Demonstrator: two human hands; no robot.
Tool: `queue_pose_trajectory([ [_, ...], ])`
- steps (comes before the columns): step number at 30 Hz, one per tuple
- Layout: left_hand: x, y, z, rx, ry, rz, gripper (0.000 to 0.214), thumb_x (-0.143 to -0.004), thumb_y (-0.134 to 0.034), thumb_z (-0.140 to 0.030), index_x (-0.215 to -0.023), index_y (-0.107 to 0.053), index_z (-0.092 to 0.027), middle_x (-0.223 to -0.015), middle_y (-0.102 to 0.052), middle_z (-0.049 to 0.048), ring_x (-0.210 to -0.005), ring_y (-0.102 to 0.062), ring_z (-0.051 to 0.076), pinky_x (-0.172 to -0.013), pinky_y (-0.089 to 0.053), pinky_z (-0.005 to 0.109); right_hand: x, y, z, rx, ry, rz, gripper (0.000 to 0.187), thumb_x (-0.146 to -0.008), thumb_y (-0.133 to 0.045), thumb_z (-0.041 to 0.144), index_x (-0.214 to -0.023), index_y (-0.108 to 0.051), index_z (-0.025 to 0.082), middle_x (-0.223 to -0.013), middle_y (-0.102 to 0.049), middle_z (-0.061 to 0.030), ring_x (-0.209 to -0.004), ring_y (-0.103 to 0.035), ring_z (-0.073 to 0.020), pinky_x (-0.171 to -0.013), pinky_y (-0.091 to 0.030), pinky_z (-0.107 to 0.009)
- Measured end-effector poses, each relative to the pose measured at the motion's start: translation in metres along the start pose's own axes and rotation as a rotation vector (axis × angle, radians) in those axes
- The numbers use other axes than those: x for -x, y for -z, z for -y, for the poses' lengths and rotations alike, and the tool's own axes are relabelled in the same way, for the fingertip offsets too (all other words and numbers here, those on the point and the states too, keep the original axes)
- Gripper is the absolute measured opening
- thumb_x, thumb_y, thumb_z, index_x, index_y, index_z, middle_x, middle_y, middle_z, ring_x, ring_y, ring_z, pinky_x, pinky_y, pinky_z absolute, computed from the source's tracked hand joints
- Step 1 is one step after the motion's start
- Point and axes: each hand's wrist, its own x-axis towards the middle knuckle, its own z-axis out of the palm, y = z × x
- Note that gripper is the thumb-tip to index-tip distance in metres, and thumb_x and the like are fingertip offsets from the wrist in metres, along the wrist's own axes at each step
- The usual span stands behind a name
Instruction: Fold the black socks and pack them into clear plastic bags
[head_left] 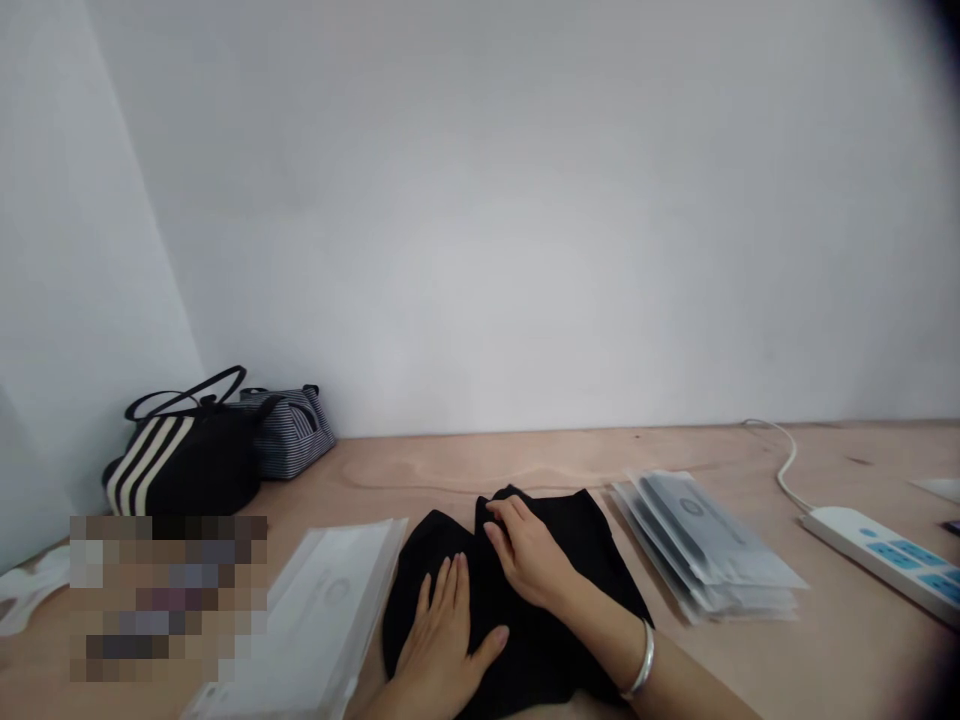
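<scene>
A black garment (577,540) lies spread on the wooden table (450,470) in front of me. My left hand (442,640) rests flat on its near left part, fingers stretched out and pointing away. My right hand (529,550) lies on the middle of the cloth, its fingertips curled at a fold near the far edge. A silver bangle (641,665) sits on my right wrist.
A stack of clear plastic bags (315,620) lies left of the garment; packed bags (705,545) are piled to the right. A white power strip (885,560) with its cable is at far right. Two striped bags (195,450) stand by the wall at back left.
</scene>
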Motion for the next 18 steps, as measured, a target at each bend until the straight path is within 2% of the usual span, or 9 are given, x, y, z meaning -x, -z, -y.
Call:
queue_pose_trajectory([
  [2,0.0,-0.001,0.001,0.015,0.004,0.0,0.085,-0.082,-0.02,-0.064,-0.136,-0.012,0.001,-0.142,-0.008,0.0166,-0.131,-0.004,0.027,-0.107,-0.01,0.045,0.004,-0.001,-0.011,-0.117,0.04,-0.036,0.028,-0.092,-0.026,0.022,-0.113,-0.044,0.018,-0.105,-0.053,-0.0074,-0.092,-0.053,-0.0131,-0.081,-0.042,-0.024],
  [5,0.001,-0.003,0.001,0.054,0.006,-0.025,0.083,-0.082,-0.025,-0.06,-0.137,-0.006,0.001,-0.143,-0.008,0.0165,-0.131,-0.005,0.027,-0.107,-0.011,0.045,0.013,-0.001,-0.045,-0.06,-0.097,-0.025,0.035,-0.092,-0.018,0.019,-0.114,-0.045,0.015,-0.108,-0.053,-0.0107,-0.099,-0.051,-0.0153,-0.087,-0.04,-0.029],
  [9,0.001,0.003,-0.002,0.091,0.033,-0.15,0.087,-0.078,-0.045,-0.043,-0.138,0.007,-0.007,-0.145,-0.006,0.0132,-0.132,-0.002,0.027,-0.106,-0.015,0.046,0.032,-0.004,-0.09,0.016,-0.141,0.116,0.034,-0.09,-0.029,0.025,-0.11,-0.054,0.013,-0.111,-0.057,-0.0126,-0.105,-0.05,-0.0212,-0.092,-0.036,-0.036],
  [12,-0.005,0.015,-0.008,0.054,-0.06,-0.22,0.083,-0.072,-0.056,-0.033,-0.139,-0.008,-0.024,-0.146,-0.004,0.0076,-0.131,0.002,0.029,-0.104,-0.015,0.05,0.044,-0.01,-0.106,0.057,-0.132,0.227,0.039,-0.088,-0.034,0.032,-0.119,-0.051,0.014,-0.124,-0.05,-0.0116,-0.118,-0.041,-0.0236,-0.098,-0.028,-0.041],
  [15,-0.019,0.024,-0.019,0.001,-0.287,-0.201,0.062,-0.074,-0.058,-0.035,-0.129,-0.032,-0.039,-0.147,-0.003,0.0021,-0.131,0.001,0.031,-0.102,-0.012,0.054,0.047,-0.016,-0.109,0.092,-0.144,0.285,0.045,-0.089,-0.03,0.035,-0.126,-0.044,0.014,-0.131,-0.043,-0.0111,-0.123,-0.034,-0.0232,-0.1,-0.024,-0.042],
  [17,-0.03,0.025,-0.028,-0.035,-0.389,-0.187,0.052,-0.077,-0.054,-0.043,-0.126,-0.038,-0.039,-0.147,-0.005,0.0024,-0.131,0.0,0.031,-0.102,-0.009,0.055,0.047,-0.018,-0.108,0.109,-0.153,0.307,0.047,-0.089,-0.028,0.036,-0.128,-0.042,0.014,-0.133,-0.041,-0.0107,-0.124,-0.032,-0.023,-0.101,-0.023,-0.042],
  [18,-0.035,0.025,-0.032,-0.055,-0.398,-0.182,0.051,-0.079,-0.05,-0.048,-0.127,-0.038,-0.037,-0.146,-0.008,0.0042,-0.131,-0.002,0.03,-0.102,-0.009,0.056,0.046,-0.018,-0.108,0.116,-0.155,0.315,0.047,-0.089,-0.027,0.036,-0.128,-0.041,0.014,-0.133,-0.04,-0.0101,-0.124,-0.032,-0.0227,-0.101,-0.023,-0.042],
])
